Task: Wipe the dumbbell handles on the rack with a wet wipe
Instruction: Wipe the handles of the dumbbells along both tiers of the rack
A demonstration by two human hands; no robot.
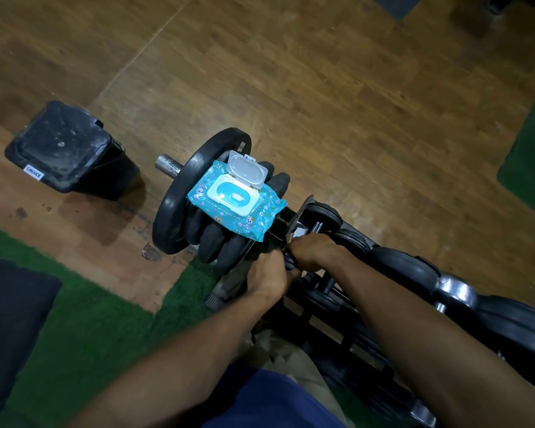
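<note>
A blue pack of wet wipes lies with its white lid flipped up on top of stacked black weight plates. Just below it, my left hand and my right hand meet over a dark dumbbell at the near end of the rack. Both hands curl around this dumbbell. A small white patch shows beside my right hand; I cannot tell whether it is the wipe. More black dumbbells line the rack toward the right.
A black lidded bin stands on the wooden floor to the left. A steel bar end sticks out of the plates. Green turf lies at lower left, and more turf at the right edge. A dark mat fills the left corner.
</note>
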